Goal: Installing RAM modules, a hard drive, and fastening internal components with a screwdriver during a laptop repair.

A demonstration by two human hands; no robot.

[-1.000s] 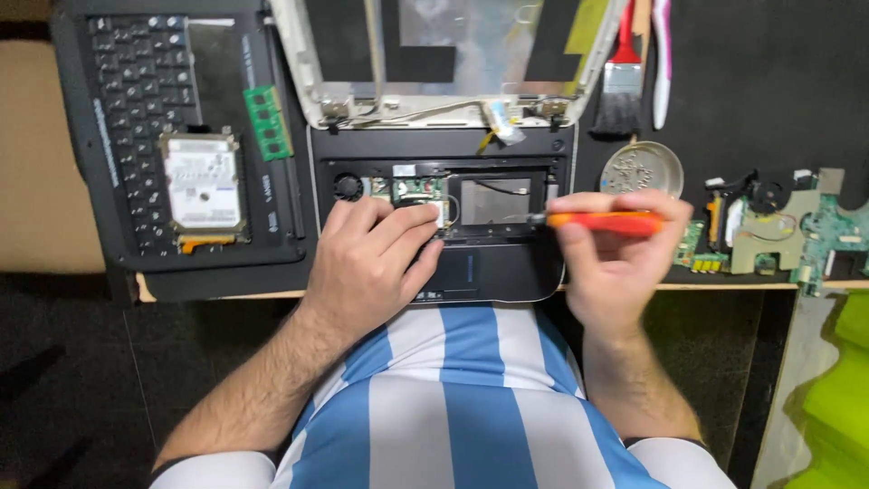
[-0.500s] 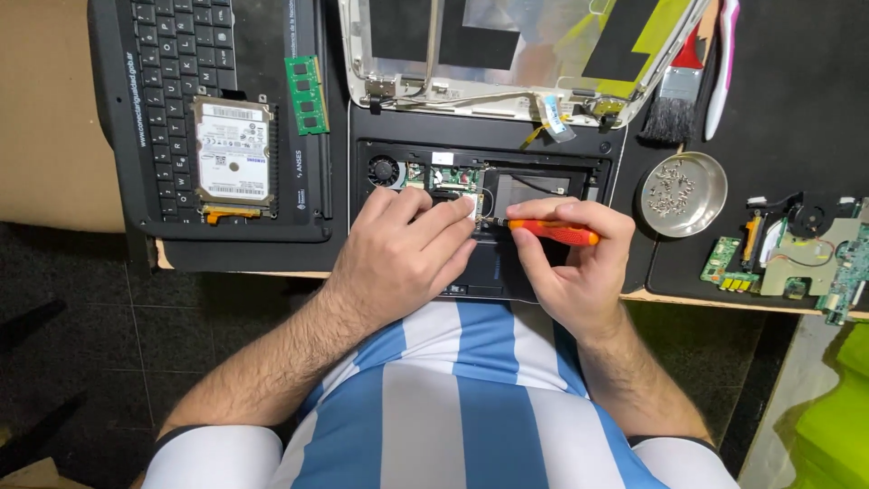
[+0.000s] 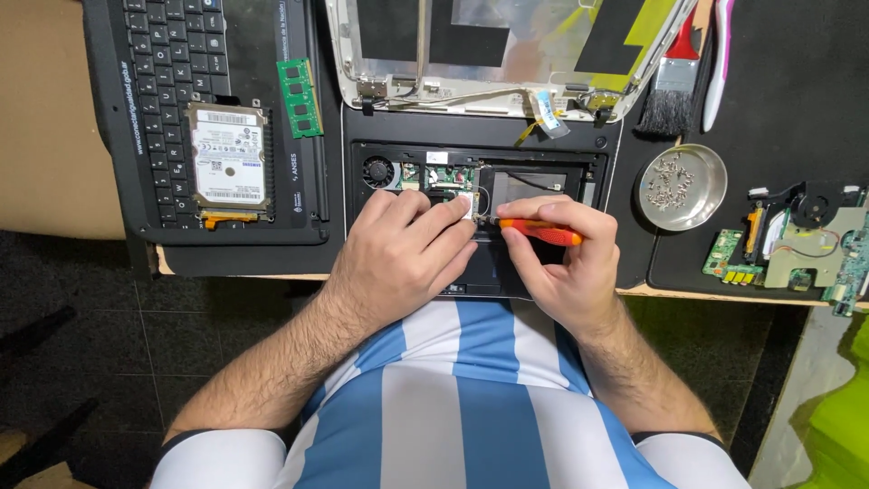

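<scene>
Seen from above: opened laptop base (image 3: 543,145) at the desk's near edge, lid shell (image 3: 507,54) folded back behind it. Right hand (image 3: 566,263) closed around an orange-handled screwdriver (image 3: 541,232), shaft lying nearly flat and pointing left, tip meeting a small green circuit card (image 3: 453,177) inside the base. Left hand (image 3: 403,258) resting palm-down on the base, fingers (image 3: 448,222) curled loosely beside the tip, gripping nothing, apparently steadying. Screwdriver judged light, stiff and easy to hold by its handle; card judged thin, rigid and fragile, best taken by its edges; screw at the tip too small to make out. To the left, a detached black keyboard panel (image 3: 163,54) bearing a hard drive (image 3: 228,158) with a white rectangular label and an orange tab at its near end; just beside it, a green memory module (image 3: 300,98). To the right, a round metal dish (image 3: 715,186) of loose screws, a brush (image 3: 674,86) with red ferrule, a white-and-pink tool (image 3: 717,59), and a removed circuit board (image 3: 797,244) with fan. White lettering along the keyboard panel's edges; yellow and black tape patches on the lid shell.
</scene>
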